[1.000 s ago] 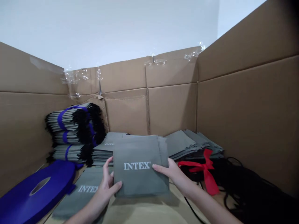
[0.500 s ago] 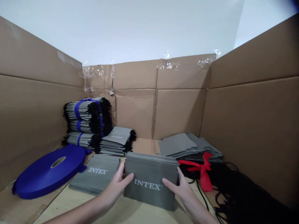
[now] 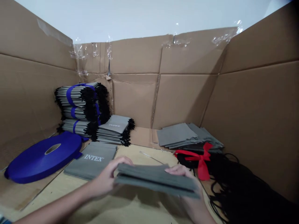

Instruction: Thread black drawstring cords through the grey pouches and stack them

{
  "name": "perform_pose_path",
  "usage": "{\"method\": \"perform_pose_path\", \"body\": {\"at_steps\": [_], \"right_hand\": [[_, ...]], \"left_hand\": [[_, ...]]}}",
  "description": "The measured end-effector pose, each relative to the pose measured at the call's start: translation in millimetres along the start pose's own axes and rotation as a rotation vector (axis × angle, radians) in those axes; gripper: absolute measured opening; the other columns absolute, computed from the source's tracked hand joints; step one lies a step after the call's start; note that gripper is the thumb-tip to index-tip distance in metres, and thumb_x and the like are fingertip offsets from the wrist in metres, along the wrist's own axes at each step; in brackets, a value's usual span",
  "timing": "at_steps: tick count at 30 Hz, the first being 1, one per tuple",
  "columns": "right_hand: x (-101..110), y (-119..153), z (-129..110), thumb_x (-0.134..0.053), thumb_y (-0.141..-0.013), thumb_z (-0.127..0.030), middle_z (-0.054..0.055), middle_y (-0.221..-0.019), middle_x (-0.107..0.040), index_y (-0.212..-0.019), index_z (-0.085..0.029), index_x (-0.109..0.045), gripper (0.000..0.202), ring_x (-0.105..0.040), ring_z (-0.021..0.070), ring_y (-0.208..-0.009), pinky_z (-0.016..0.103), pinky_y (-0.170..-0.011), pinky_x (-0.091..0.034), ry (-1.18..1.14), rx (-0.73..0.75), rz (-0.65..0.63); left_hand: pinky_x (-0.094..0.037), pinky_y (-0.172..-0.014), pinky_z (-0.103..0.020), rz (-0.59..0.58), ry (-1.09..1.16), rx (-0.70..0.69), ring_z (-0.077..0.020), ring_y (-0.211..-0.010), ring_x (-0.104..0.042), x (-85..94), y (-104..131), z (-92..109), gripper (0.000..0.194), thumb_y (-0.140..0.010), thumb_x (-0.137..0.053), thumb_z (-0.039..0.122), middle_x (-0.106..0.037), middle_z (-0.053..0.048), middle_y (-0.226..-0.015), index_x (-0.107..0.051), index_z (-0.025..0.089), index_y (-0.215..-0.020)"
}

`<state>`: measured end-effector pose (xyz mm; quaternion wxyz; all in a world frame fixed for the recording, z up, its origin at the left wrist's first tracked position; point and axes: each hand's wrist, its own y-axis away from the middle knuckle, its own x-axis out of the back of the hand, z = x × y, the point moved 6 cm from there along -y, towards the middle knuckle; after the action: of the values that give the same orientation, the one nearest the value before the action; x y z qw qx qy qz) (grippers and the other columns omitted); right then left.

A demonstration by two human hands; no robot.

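Between my two hands is a stack of grey fabric pouches (image 3: 156, 179), tilted so that its layered edge faces me, and blurred by motion. My left hand (image 3: 114, 172) grips its left end, fingers over the top. At the right end my right hand (image 3: 187, 180) is closed on the same stack, thumb and fingers around it. Left of my hands lies a flat pile of grey pouches printed INTEX (image 3: 93, 158). A thin metal rod (image 3: 150, 156) rests on the board behind the held stack.
A blue ribbon roll (image 3: 35, 158) lies at left. Behind it stand strapped pouch bundles (image 3: 77, 109) and a loose pouch pile (image 3: 114, 129). Grey pouches (image 3: 179, 135), a red tie (image 3: 203, 165) and black cords (image 3: 247, 189) are at right. Cardboard walls (image 3: 133, 102) enclose the surface.
The stack of pouches has gone from upright, with its print facing me, to tilted edge-on, and is lifted off the board. The metal rod behind it now shows. The camera view has dipped.
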<state>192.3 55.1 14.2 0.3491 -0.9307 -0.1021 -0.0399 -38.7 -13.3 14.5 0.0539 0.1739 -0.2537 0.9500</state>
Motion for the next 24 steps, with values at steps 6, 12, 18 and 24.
{"method": "perform_pose_path", "body": {"at_steps": [6, 12, 18, 24], "right_hand": [[-12, 12, -36, -0.062, -0.077, -0.011, 0.003, -0.071, -0.07, -0.07, -0.023, -0.067, 0.015, -0.064, 0.0182, -0.069, 0.032, -0.063, -0.052, 0.179, 0.527, -0.169], [-14, 16, -36, -0.062, -0.075, -0.015, 0.003, -0.071, -0.073, -0.07, -0.029, -0.072, 0.018, -0.066, 0.0225, -0.067, 0.038, -0.063, -0.052, 0.253, 0.404, -0.043], [-14, 25, -41, -0.061, -0.077, -0.036, 0.004, -0.069, -0.071, -0.065, -0.035, -0.073, 0.017, -0.064, 0.0261, -0.07, 0.043, -0.067, -0.05, 0.155, 0.195, 0.165], [-19, 14, -17, -0.077, -0.058, -0.039, 0.002, -0.067, -0.068, -0.06, -0.028, -0.067, 0.015, -0.065, 0.0254, -0.072, 0.038, -0.067, -0.053, -0.206, -0.25, 0.288]], "left_hand": [[-0.038, -0.093, -0.036, -0.099, -0.299, -0.053, -0.0207, -0.1, -0.053, 38.5, -8, 23, 0.038, -0.072, -0.035, -0.001, -0.065, -0.004, -0.089, -0.066, 0.019, -0.082], [-0.045, -0.077, -0.029, 0.14, 0.067, 0.388, -0.0187, -0.093, -0.055, 34.4, 19, -14, 0.037, -0.069, -0.045, 0.01, -0.058, -0.004, -0.108, -0.058, 0.024, -0.1], [-0.049, -0.072, -0.033, 0.067, 0.991, 0.872, -0.0178, -0.07, -0.062, 0.3, 36, -29, 0.03, -0.075, -0.054, 0.041, -0.063, -0.006, -0.083, -0.056, 0.016, -0.093], [-0.047, -0.077, -0.031, 0.278, 0.606, 0.63, -0.022, -0.092, -0.061, 45.7, 34, -34, 0.047, -0.057, -0.054, 0.01, -0.065, -0.003, -0.098, -0.059, 0.023, -0.102]]}}
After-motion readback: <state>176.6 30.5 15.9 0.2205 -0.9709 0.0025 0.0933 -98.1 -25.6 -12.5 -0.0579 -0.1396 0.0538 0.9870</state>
